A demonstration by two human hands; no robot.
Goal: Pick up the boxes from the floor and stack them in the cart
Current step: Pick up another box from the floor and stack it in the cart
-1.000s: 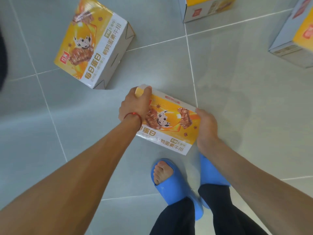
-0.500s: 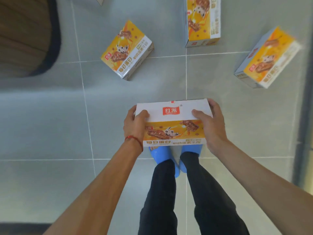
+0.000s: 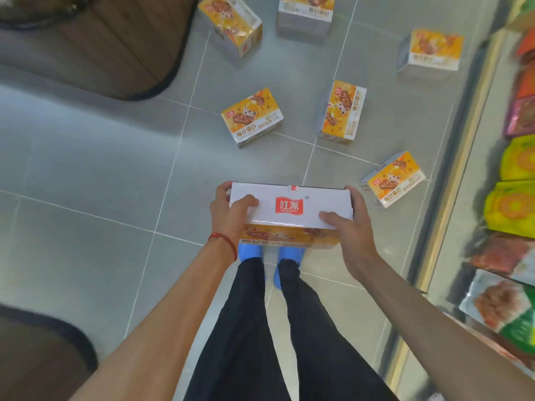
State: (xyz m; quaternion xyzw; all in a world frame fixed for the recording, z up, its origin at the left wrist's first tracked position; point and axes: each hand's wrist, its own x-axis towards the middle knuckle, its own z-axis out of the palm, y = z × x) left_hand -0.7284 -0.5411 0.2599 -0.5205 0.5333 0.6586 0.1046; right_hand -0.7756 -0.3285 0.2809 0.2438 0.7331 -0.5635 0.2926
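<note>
A person grips a rectangular white-and-orange cardboard box [image 3: 278, 209] between both hands, holding it level in the air above a grey tiled floor [image 3: 101, 175], its white face with a red logo turned upward. The left hand [image 3: 228, 218], a red string bracelet [image 3: 224, 241] at its wrist, clasps the box's left end, thumb laid on the white face and fingers [image 3: 221, 189] curled round the far edge. The right hand [image 3: 354, 230] clamps the right end the same way, thumb on top, fingers wrapped over the far corner.

Directly below the box are blue slippers [image 3: 249, 251] and black trousers [image 3: 246, 328]. Six more orange printed boxes lie scattered on the floor ahead. The nearest floor box [image 3: 393, 180] sits just beyond the right hand, the middle-left box [image 3: 252, 117] and middle-right box [image 3: 341, 110] lie farther out, and three others lie near the top edge.

A shop shelf [image 3: 463, 140] stocked with colourful packets [image 3: 518, 166] runs along the right. A brown wood-panelled fixture with a dark rim [image 3: 101, 44] fills the upper left.
</note>
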